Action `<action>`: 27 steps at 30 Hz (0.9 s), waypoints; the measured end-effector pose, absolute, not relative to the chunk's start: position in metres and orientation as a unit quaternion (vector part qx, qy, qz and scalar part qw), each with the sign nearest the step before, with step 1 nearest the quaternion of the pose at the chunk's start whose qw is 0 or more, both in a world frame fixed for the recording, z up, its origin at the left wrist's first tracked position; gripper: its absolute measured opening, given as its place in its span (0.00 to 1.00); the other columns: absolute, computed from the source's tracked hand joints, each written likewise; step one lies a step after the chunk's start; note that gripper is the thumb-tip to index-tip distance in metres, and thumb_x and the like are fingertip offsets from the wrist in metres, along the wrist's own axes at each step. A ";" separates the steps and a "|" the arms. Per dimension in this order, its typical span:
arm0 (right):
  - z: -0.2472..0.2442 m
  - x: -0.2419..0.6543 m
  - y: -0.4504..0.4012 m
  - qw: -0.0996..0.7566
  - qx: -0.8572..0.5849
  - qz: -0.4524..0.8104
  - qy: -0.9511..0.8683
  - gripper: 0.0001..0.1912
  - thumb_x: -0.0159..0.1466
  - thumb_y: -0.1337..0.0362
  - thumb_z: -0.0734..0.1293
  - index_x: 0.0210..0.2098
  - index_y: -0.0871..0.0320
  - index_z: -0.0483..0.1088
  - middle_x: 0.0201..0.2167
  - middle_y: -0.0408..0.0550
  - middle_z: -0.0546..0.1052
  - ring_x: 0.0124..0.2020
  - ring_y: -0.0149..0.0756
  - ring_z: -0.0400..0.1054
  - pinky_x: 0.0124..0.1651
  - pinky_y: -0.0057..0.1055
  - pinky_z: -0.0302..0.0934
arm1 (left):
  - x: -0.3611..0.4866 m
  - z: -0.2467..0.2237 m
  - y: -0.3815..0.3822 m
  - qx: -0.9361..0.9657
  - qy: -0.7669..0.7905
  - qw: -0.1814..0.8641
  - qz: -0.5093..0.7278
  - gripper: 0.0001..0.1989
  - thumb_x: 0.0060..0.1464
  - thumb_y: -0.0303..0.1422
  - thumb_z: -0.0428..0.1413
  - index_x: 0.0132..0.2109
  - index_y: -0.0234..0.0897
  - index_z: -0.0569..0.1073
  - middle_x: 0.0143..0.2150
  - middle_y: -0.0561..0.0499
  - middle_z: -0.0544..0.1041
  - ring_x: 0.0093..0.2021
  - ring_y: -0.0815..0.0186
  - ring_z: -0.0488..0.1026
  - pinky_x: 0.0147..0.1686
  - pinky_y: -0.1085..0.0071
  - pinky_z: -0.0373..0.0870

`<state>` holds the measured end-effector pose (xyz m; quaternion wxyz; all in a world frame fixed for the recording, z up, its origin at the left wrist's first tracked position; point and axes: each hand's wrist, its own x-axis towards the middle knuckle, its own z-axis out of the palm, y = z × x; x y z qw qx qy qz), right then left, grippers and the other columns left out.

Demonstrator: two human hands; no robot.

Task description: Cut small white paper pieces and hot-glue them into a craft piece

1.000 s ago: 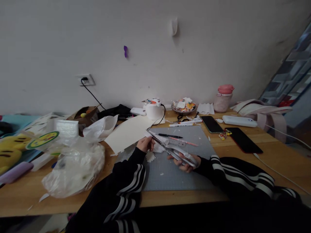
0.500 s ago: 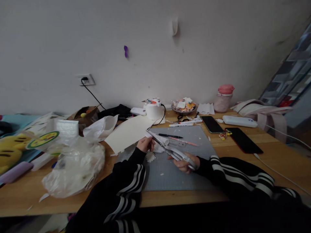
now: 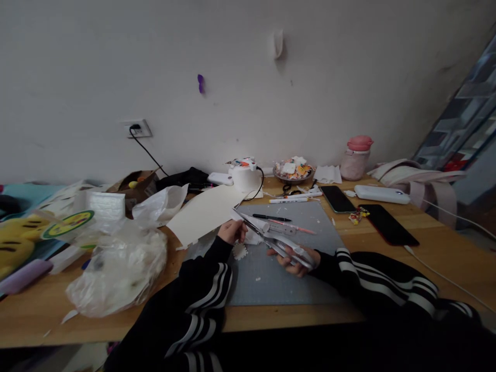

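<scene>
My right hand (image 3: 293,260) is wrapped round the handles of a pair of scissors (image 3: 273,242) with pale grey grips. The blades point up and left, meeting a small piece of white paper (image 3: 237,214). Pinching that paper by its edge is my left hand (image 3: 231,231), closed just left of the blades. Below my left hand, a small scallop-edged white paper piece (image 3: 240,251) lies on the grey cutting mat (image 3: 271,289). A black pen (image 3: 272,217), a clear ruler (image 3: 282,229) and a thin pinkish pen (image 3: 304,229) rest behind the scissors.
A large cream paper sheet (image 3: 205,211) lies beyond my left hand. A crumpled plastic bag (image 3: 120,274) is at left. Behind stand a white roll (image 3: 245,178), a bowl of scraps (image 3: 293,178) and a pink bottle (image 3: 355,160). Two phones (image 3: 391,225) lie at right.
The scissor handles have drawn slightly closer together in my right hand. My left hand keeps its place, still pinching the paper.
</scene>
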<state>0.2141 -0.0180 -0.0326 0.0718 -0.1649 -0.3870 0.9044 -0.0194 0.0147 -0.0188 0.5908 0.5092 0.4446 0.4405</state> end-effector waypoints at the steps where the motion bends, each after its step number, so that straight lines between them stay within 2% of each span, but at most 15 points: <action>1: -0.033 0.215 -0.017 0.064 -0.153 0.908 -0.384 0.29 0.47 0.49 0.72 0.43 0.53 0.61 0.19 0.30 0.57 0.12 0.16 0.46 0.15 0.14 0.31 | -0.020 -0.019 0.014 0.510 0.447 0.589 0.440 0.17 0.48 0.42 0.52 0.19 0.37 0.67 0.10 0.54 0.64 0.12 0.71 0.59 0.16 0.72 0.54; 10: -0.038 0.217 -0.015 0.063 -0.135 0.917 -0.369 0.29 0.49 0.52 0.72 0.45 0.53 0.59 0.21 0.30 0.57 0.13 0.16 0.47 0.15 0.14 0.32 | -0.018 -0.017 0.013 0.511 0.441 0.585 0.450 0.21 0.43 0.48 0.56 0.20 0.34 0.66 0.10 0.55 0.64 0.12 0.74 0.59 0.15 0.74 0.53; 15: -0.036 0.215 -0.017 0.069 -0.148 0.913 -0.373 0.30 0.47 0.53 0.73 0.44 0.53 0.60 0.20 0.30 0.57 0.12 0.15 0.47 0.15 0.14 0.32 | -0.018 -0.017 0.013 0.515 0.424 0.592 0.453 0.22 0.42 0.50 0.56 0.21 0.34 0.66 0.11 0.55 0.65 0.12 0.74 0.59 0.15 0.74 0.52; 19: -0.032 0.213 -0.019 0.076 -0.172 0.906 -0.380 0.27 0.47 0.52 0.72 0.42 0.53 0.61 0.18 0.29 0.58 0.11 0.16 0.45 0.14 0.14 0.32 | -0.019 -0.017 0.013 0.515 0.437 0.575 0.462 0.21 0.42 0.50 0.56 0.20 0.36 0.67 0.11 0.56 0.64 0.12 0.73 0.58 0.15 0.73 0.53; 23: -0.027 0.212 -0.023 0.092 -0.205 0.891 -0.395 0.23 0.49 0.56 0.71 0.41 0.53 0.61 0.17 0.28 0.55 0.10 0.15 0.42 0.15 0.14 0.31 | -0.019 -0.017 0.014 0.521 0.439 0.569 0.460 0.19 0.41 0.50 0.57 0.20 0.37 0.68 0.11 0.56 0.63 0.12 0.74 0.58 0.15 0.73 0.53; 27: -0.023 0.213 -0.028 0.112 -0.238 0.867 -0.424 0.23 0.48 0.62 0.71 0.42 0.53 0.61 0.16 0.28 0.50 0.11 0.15 0.40 0.16 0.15 0.29 | -0.019 -0.016 0.013 0.522 0.448 0.569 0.451 0.18 0.42 0.48 0.57 0.20 0.38 0.69 0.11 0.56 0.63 0.12 0.73 0.58 0.15 0.73 0.54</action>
